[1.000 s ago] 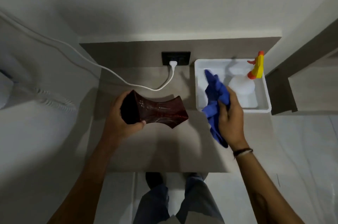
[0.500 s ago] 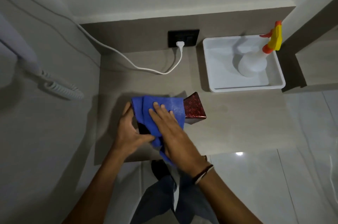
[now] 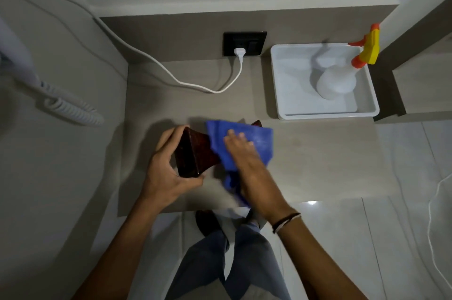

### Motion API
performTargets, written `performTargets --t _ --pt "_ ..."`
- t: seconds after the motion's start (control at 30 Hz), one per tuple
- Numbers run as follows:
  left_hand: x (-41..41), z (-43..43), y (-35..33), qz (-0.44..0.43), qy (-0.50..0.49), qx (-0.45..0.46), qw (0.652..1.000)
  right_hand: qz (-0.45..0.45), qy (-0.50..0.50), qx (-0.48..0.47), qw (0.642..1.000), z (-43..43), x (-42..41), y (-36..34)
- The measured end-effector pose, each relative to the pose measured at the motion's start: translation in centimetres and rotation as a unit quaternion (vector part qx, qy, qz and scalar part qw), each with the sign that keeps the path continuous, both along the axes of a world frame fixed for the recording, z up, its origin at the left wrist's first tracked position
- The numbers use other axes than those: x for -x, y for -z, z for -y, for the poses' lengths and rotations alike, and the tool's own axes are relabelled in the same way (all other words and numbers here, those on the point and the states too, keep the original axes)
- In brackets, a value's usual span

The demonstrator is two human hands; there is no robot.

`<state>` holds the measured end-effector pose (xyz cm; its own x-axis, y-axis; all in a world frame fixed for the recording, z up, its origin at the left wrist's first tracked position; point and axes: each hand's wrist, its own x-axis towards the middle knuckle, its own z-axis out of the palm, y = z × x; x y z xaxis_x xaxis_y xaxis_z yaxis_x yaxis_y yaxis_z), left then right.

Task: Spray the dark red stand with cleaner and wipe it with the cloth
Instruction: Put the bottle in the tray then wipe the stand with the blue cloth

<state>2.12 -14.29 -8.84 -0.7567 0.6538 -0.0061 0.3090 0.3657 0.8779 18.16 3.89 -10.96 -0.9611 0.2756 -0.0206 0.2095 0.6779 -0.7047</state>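
Note:
The dark red stand (image 3: 195, 153) lies on its side on the beige counter (image 3: 318, 160). My left hand (image 3: 166, 172) grips its left end, thumb below and fingers above. A blue cloth (image 3: 247, 143) covers the stand's right half; only a red corner shows past it. My right hand (image 3: 244, 155) presses flat on the cloth, fingers spread. The spray bottle (image 3: 340, 79), white with a yellow and orange trigger head, stands in the white tray (image 3: 327, 115) at the back right, away from both hands.
A black wall socket (image 3: 244, 42) holds a white plug whose cable (image 3: 171, 77) runs across the back of the counter and up the left wall. A coiled white cord (image 3: 71, 108) hangs at left. Below the counter's front edge are my legs and glossy floor tiles.
My right hand brought the cloth from the tray onto the stand, then slid it right along the stand, uncovering the left half. My left hand stays on the left end.

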Motion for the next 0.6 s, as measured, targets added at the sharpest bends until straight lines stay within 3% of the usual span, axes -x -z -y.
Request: performTargets --t 0.1,0.2,0.27,0.37,0.47,0.6 --pt "-0.3 -0.9 -0.5 -0.006 0.002 0.011 1.000 0.029 0.064 0.023 0.997 -1.7 -0.2 0.3" --pt "-0.4 -1.8 -1.1 -0.011 0.008 -0.005 1.000 -0.056 -0.019 0.068 0.996 2.2 1.2 -2.4" --pt "-0.3 -1.9 -1.8 -0.001 -0.002 -0.012 1.000 -0.066 -0.029 0.064 0.995 2.9 1.3 -2.3" --pt "-0.5 -2.3 -2.6 -0.007 -0.046 -0.008 0.999 -0.038 0.065 -0.059 0.995 -0.4 0.8 -1.1" --pt "-0.5 -3.6 -3.7 0.045 -0.092 0.001 0.995 -0.029 0.177 -0.073 0.981 -3.4 0.3 -1.8" --pt "0.2 -4.8 -3.8 0.164 -0.160 -0.015 0.973 -0.041 0.326 0.063 0.942 -5.8 -0.3 -1.6"
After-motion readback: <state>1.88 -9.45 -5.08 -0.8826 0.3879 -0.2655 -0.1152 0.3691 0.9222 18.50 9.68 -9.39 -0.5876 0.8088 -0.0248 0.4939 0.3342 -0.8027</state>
